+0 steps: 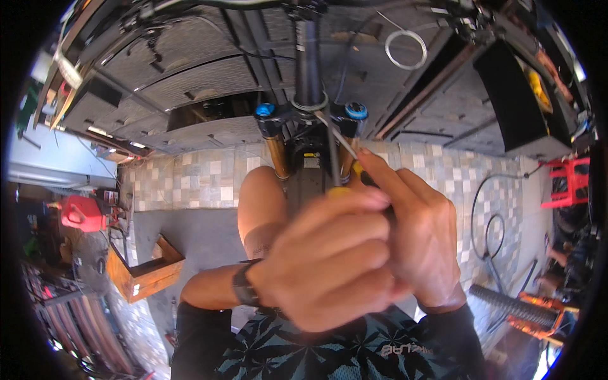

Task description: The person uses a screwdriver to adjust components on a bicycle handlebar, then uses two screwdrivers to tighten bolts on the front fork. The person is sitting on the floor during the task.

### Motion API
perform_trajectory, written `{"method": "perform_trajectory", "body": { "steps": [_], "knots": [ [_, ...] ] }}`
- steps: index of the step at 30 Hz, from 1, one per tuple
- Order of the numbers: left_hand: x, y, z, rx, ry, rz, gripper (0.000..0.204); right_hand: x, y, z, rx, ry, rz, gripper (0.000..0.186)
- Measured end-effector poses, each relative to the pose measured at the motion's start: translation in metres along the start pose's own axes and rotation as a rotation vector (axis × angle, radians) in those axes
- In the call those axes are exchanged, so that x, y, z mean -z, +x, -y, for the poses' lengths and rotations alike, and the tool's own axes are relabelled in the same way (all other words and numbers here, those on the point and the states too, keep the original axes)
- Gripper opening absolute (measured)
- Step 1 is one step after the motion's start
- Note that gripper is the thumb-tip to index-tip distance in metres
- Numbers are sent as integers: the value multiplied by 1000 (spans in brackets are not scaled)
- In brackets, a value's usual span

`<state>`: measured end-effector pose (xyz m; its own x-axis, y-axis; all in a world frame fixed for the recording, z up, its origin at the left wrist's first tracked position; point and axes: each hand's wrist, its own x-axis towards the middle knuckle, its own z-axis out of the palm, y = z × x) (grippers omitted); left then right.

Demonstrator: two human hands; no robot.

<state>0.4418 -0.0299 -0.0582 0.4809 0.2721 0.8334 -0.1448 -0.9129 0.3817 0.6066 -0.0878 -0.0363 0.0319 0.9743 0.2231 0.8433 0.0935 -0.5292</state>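
Note:
My left hand (pixel 332 253) is closed around the yellow handle of a screwdriver (pixel 335 168), blurred by motion. Beside and partly behind it, my right hand (pixel 427 234) grips a second screwdriver (pixel 345 142), its index finger along the shaft and a bit of yellow handle showing. Both shafts reach toward a ring (pixel 310 101) around the base of a dark steerer tube (pixel 308 63). Whether the tips touch the ring I cannot tell. Below it stands a bicycle suspension fork (pixel 275 155) with gold tubes and blue caps, between my knees.
Dark drawer cabinets (pixel 221 69) stand ahead, with handlebars and cables across the top. A coiled cable (pixel 405 68) hangs at the upper right. Left are a red can (pixel 82 213) and a wooden box (pixel 149 278); right, a red stool (pixel 565 183) and a bicycle tyre (pixel 513 306).

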Motion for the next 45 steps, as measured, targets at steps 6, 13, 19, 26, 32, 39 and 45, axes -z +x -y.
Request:
{"method": "perform_trajectory", "body": {
  "steps": [6,13,19,26,32,39,45],
  "knots": [
    [-32,9,-5,-233,-146,-277,38,-6,1,5,26,-17,-68,42],
    [-33,20,3,-263,-210,-348,36,0,6,18,-97,-95,34,33],
    [-31,29,13,-273,-250,-372,35,1,7,21,-152,-141,84,34],
    [-34,48,20,-290,-288,-381,34,-12,3,3,-109,-16,-74,35],
    [-26,59,33,-237,-294,-372,33,-22,-15,12,-240,-407,-111,30],
    [-17,81,50,-186,-308,-305,33,-16,7,23,-190,-333,-69,32],
    [-12,93,48,-121,-291,-174,34,-18,11,30,-149,-241,-50,33]
  ]
}}
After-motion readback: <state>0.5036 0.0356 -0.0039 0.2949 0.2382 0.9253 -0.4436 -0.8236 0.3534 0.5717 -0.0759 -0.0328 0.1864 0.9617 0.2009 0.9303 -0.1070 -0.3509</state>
